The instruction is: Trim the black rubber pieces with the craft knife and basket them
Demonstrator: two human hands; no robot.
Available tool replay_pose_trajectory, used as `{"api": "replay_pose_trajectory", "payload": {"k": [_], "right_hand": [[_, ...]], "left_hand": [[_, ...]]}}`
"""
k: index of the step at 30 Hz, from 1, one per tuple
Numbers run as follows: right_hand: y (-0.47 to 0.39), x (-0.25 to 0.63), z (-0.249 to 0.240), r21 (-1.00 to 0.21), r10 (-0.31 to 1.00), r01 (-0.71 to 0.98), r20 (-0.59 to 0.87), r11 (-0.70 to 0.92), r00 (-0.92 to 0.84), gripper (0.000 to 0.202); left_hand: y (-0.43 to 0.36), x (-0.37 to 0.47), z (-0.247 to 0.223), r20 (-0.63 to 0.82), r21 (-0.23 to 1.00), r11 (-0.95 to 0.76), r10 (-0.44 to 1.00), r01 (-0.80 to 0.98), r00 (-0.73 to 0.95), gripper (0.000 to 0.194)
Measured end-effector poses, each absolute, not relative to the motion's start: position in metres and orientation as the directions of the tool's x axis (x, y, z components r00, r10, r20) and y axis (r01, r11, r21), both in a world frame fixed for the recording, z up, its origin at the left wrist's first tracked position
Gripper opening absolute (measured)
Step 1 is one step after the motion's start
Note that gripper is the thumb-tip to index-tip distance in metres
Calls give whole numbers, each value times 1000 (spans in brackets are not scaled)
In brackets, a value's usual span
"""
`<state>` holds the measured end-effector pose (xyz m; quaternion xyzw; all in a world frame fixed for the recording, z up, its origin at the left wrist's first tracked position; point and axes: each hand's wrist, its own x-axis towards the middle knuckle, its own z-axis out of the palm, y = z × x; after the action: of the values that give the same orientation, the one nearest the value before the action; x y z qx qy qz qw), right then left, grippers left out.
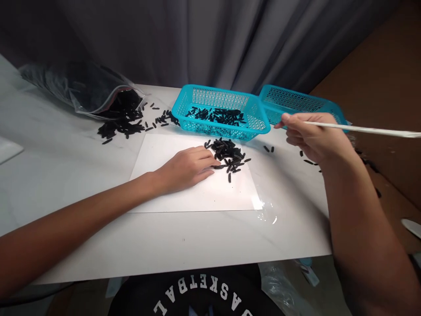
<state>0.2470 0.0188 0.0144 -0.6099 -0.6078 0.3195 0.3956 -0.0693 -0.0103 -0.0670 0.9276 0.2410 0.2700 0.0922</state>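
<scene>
My left hand (190,169) rests on a white sheet (184,197), its fingers stretched out and the thumb slightly apart. The fingertips touch the left edge of a pile of small black elongated pieces (228,151). My right hand (312,134) is raised over the right side of the table, closed around a long thin white stick (378,130). The stick points off to the right; its end within the hand is hidden. Just behind the pile stands a turquoise basket (220,131) with more black pieces inside. A second turquoise basket (292,98) sits behind my right hand.
A clear zip bag (95,94) lies open at the back left, black pieces spilling from its mouth. Loose pieces (269,149) are scattered at the right. A grey curtain (210,44) hangs behind the white table (148,245). Clear plastic (279,281) lies below the front edge.
</scene>
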Motion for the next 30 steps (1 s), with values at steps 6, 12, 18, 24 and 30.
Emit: {"api": "replay_pose_trajectory", "payload": {"k": [6, 12, 18, 24, 30], "right_hand": [[29, 274, 2, -343, 992, 936, 70, -76, 106, 38], [44, 267, -21, -173, 999, 983, -19, -54, 51, 11], [44, 303, -17, -20, 947, 949, -75, -314, 312, 26], [30, 348, -6, -13, 851, 851, 8, -526, 526, 36], [43, 327, -24, -159, 970, 958, 6, -239, 243, 34]], "left_hand": [[-11, -69, -67, 453, 310, -858, 511, 408, 731, 17], [-11, -70, -67, 434, 338, -846, 528, 412, 730, 17], [-11, -71, -67, 436, 342, -845, 530, 411, 727, 19], [-11, -71, -69, 433, 349, -835, 546, 425, 717, 15], [-11, -71, -69, 475, 316, -838, 546, 445, 690, 12]]}}
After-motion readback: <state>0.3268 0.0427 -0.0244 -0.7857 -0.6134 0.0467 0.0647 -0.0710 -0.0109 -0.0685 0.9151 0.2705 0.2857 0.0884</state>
